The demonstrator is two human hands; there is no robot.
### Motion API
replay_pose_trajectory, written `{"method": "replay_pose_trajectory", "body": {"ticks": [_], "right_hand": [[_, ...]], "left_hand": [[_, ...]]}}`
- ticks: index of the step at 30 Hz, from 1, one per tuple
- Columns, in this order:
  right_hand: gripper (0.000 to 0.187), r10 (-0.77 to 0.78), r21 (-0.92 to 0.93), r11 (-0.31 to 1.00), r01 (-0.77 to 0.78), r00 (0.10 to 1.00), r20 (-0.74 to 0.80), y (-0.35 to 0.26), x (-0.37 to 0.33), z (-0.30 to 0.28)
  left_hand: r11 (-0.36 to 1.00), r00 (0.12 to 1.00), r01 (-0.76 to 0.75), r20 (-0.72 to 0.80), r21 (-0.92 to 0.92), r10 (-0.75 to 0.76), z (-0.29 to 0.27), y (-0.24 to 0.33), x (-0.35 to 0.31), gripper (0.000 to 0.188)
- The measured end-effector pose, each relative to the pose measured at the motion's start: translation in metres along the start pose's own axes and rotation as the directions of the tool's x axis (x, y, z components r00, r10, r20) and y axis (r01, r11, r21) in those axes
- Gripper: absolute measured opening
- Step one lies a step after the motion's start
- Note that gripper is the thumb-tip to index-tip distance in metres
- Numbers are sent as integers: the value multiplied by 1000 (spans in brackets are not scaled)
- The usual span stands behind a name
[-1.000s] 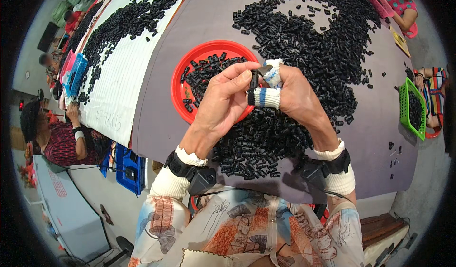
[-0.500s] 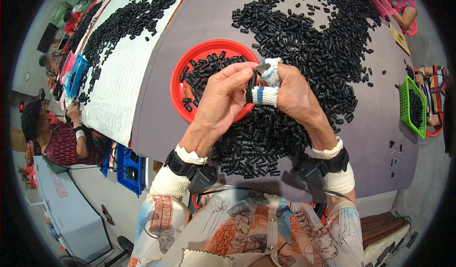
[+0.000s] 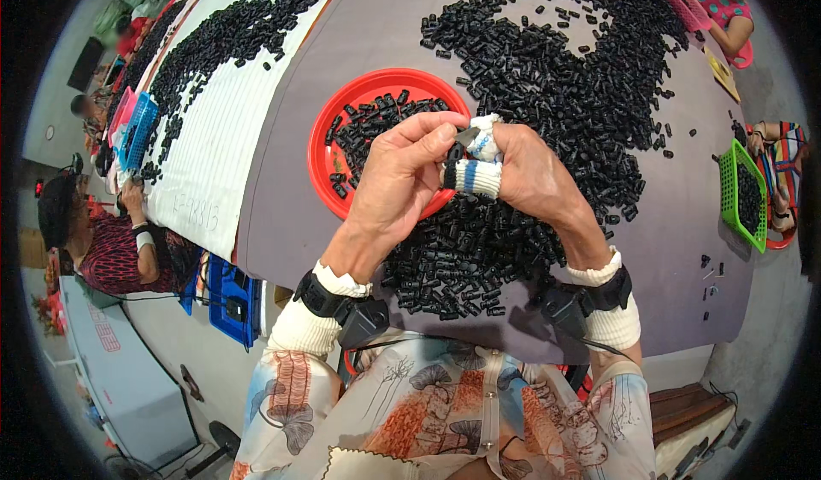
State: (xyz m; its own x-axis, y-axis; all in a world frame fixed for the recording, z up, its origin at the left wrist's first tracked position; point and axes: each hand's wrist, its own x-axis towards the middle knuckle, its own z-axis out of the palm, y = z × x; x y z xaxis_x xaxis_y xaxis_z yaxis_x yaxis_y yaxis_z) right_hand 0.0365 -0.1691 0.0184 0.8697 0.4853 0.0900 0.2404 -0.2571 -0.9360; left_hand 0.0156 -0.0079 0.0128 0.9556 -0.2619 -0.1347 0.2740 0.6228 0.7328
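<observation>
- My view puts the left hand (image 3: pixel 398 170) at the centre, its thumb and index finger pinched on 1 small black piece (image 3: pixel 454 153).
- I see the right hand (image 3: pixel 537 172) just beside it, fingers curled around a grey pointed blade (image 3: pixel 468 135) that meets the piece; whether it cuts in, I cannot tell.
- White knit finger covers (image 3: pixel 477 177) with blue stripes wrap the right fingers.
- I find 2 black devices (image 3: pixel 363 323), 1 strapped at each wrist over cream cuffs (image 3: pixel 310 326).
- Behind the left hand, a round red basin (image 3: pixel 317 151) holds many similar black pieces.
- A large black heap (image 3: pixel 564 95) spreads over the grey-covered bench (image 3: pixel 286 138), reaching below both hands.
- Farther right, I make out a green basket (image 3: pixel 727 181) with black pieces inside.
- Far left, a co-worker (image 3: pixel 120 253) sits beside a white-covered surface (image 3: pixel 231 129).
</observation>
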Motion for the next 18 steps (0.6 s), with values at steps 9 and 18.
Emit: {"method": "replay_pose_trajectory", "body": {"ticks": [9,18], "right_hand": [[22,-23,48,999,21,999,25,0,-3,-1],[15,218,228,955,-191,970,-102,10,-22,-36]], "left_hand": [[1000,999,23,-27,-13,-23,-6,-1,1,18],[917,967,-70,-198,394,159,-69,14,6,18]]}}
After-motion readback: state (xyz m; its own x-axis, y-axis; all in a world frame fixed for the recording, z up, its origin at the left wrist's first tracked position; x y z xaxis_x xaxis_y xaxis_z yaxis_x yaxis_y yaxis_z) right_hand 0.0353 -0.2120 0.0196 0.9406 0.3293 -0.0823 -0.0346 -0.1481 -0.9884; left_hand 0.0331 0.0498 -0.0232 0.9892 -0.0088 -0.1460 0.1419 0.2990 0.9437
